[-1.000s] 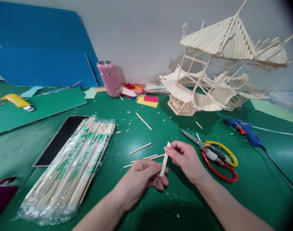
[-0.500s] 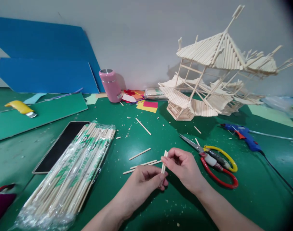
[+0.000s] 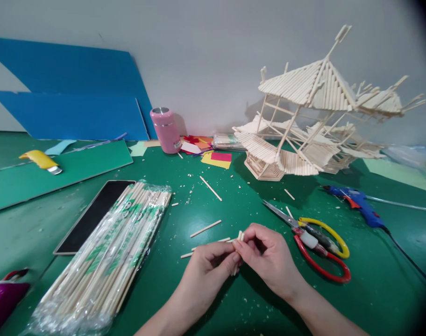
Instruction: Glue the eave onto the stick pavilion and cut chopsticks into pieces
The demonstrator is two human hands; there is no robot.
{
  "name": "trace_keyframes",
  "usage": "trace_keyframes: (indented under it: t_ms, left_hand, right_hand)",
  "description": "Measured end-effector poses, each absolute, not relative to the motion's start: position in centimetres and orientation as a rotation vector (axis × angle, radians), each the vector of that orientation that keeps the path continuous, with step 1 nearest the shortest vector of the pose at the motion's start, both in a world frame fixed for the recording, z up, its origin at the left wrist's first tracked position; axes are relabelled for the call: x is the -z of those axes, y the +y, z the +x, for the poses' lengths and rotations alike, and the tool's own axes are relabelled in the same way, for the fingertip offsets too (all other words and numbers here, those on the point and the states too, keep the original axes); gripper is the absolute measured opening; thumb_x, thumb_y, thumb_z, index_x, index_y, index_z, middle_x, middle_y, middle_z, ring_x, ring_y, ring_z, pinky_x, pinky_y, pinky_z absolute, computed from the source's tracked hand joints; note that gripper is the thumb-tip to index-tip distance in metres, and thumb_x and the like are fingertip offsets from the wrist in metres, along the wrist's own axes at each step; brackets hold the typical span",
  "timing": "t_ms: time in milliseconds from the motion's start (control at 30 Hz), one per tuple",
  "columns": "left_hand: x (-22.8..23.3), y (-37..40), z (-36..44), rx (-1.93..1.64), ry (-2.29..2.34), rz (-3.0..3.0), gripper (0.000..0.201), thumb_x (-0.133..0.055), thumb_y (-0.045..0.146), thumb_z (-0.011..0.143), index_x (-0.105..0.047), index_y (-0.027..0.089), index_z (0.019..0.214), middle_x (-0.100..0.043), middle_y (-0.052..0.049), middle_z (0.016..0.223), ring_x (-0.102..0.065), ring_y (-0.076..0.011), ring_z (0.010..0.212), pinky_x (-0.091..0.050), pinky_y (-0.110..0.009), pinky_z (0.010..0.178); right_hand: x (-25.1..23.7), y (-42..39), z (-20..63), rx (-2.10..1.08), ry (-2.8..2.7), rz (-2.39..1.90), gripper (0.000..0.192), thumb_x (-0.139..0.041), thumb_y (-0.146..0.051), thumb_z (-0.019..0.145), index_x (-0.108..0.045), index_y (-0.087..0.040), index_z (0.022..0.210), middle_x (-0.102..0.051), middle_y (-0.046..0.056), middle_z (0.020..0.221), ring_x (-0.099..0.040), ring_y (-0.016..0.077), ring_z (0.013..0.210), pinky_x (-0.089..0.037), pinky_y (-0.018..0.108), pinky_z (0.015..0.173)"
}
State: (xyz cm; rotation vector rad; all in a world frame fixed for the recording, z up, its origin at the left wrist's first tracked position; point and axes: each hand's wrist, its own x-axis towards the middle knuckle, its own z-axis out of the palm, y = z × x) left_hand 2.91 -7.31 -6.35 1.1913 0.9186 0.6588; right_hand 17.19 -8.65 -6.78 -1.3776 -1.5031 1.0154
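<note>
Between my two hands is a small bundle of short wooden sticks point(image 3: 240, 235), held nearly upright above the green table. My left hand point(image 3: 213, 266) pinches the bundle at its lower part, thumb pressed against the fingers. My right hand point(image 3: 267, 254) grips it near the top with thumb and curled fingers. Only the stick tops and a bit of the lower ends show; fingers cover the middle. Just beyond my left hand lie several loose sticks, one of them a cut stick point(image 3: 206, 228). Right of my right hand rest scissors point(image 3: 306, 235) with red and yellow handles.
A plastic-wrapped pack of sticks point(image 3: 108, 247) overlaps a dark flat tablet-like object point(image 3: 90, 224) at left. Behind stand a pink flask point(image 3: 166, 133) and a wooden stick pagoda model point(image 3: 286, 126). A blue glue gun point(image 3: 363, 207) lies right, a yellow utility knife point(image 3: 41, 160) far left.
My hands have drawn closer together on the stick bundle, and the fingers cover more of it. The whole view has shifted slightly, with the table things appearing lower and further right.
</note>
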Motion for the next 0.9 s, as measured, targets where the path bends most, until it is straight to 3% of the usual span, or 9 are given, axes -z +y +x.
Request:
trace_keyframes:
  t_ms: [300,500,633,900]
  left_hand:
    - [6.4,-7.4,2.7,-0.599,0.909,1.166,0.028,-0.054,0.037,0.076,-0.062,0.012,0.068,-0.058,-0.002,0.061,-0.049,-0.0116,0.056,-0.037,-0.022,0.056]
    - [6.3,-7.6,2.7,-0.555,0.896,1.227,0.031,-0.048,0.035,0.079,-0.06,0.011,0.064,-0.057,-0.003,0.059,-0.051,-0.0125,0.056,-0.038,-0.023,0.058]
    - [5.6,-7.4,2.7,-0.578,1.028,1.417,0.031,-0.044,0.03,0.081,-0.058,0.013,0.06,-0.054,-0.002,0.056,-0.048,-0.0116,0.055,-0.036,-0.022,0.053]
    - [4.4,-3.6,0.7,-0.682,1.282,2.319,0.023,-0.04,0.014,0.081,-0.059,0.013,0.093,-0.061,-0.008,0.085,-0.054,-0.0173,0.078,-0.041,-0.028,0.069]
  right_hand:
    - [7.0,-8.4,17.1,-1.364,-1.293,-1.277,0.024,-0.057,-0.035,0.075,-0.047,-0.018,0.061,-0.045,-0.006,0.05,-0.042,0.0086,0.046,-0.031,0.021,0.044]
    - [7.6,-8.0,17.5,-1.481,-0.981,-1.208,0.029,-0.06,-0.036,0.073,-0.043,-0.017,0.059,-0.03,-0.009,0.047,-0.023,0.0051,0.043,-0.016,0.02,0.04]
    - [7.9,-7.6,17.8,-1.512,-0.829,-1.124,0.028,-0.061,-0.031,0.074,-0.042,-0.018,0.06,-0.028,-0.01,0.047,-0.019,0.005,0.043,-0.013,0.022,0.041]
    - [8.1,-7.6,17.9,-1.426,-0.941,-1.175,0.027,-0.061,-0.033,0.074,-0.044,-0.017,0.06,-0.029,-0.009,0.049,-0.022,0.0054,0.044,-0.013,0.022,0.042]
